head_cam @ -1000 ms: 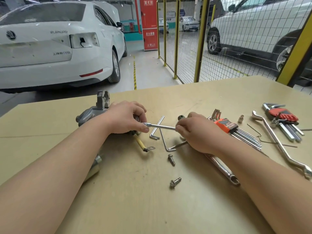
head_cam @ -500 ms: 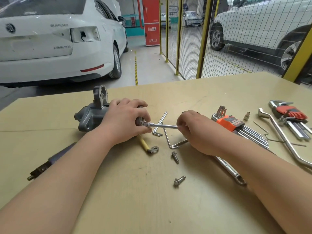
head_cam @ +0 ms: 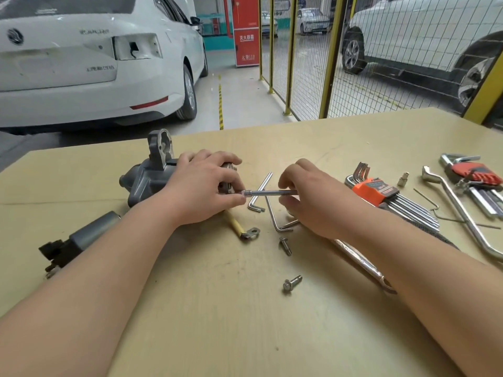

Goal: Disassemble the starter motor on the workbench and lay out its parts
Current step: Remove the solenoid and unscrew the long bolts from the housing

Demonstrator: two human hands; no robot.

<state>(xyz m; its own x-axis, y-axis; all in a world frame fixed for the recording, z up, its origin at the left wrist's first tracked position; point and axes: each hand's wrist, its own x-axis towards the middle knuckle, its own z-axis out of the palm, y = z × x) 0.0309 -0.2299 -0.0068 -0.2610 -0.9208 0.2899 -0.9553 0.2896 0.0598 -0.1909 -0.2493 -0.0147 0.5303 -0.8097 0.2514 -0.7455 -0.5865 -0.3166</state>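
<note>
WORKSHOP BENCH: A person's left hand (head_cam: 201, 186) grips the motor (head_cam: 147, 180), fingers curled over its near end, with thumb and forefinger closed at the left tip of a thin steel rod (head_cam: 272, 192). The right hand (head_cam: 321, 197) pinches the rod's other end between thumb and fingertips.

The rod lies level, its long axis running left to right from one hand's fingers to the other's, and its left tip meets the motor's face. Whether it is a long bolt or a driver cannot be told.

The step in hand looks like turning or drawing the rod at the motor. The right hand is nearer the free end, so the next move would likely have to follow the rod's line, rightward and away from the motor, while the left hand steadies the casting. A pull off that axis could bind it.

Two loose hex keys lie just beneath the right fingers, one (head_cam: 268, 178) crossing behind the rod and the other (head_cam: 272, 216) below it. Two bolts (head_cam: 285, 246) (head_cam: 292, 283) lie nearer the person than either hand.

A yellow lead (head_cam: 236, 224) pokes out from under the left palm, and a grey cylinder (head_cam: 89, 232) lies apart beside the left forearm. A key set (head_cam: 381, 191) sits just right of the right hand, and a wrench (head_cam: 362, 265) runs under that forearm on the bench (head_cam: 217, 322).
</note>
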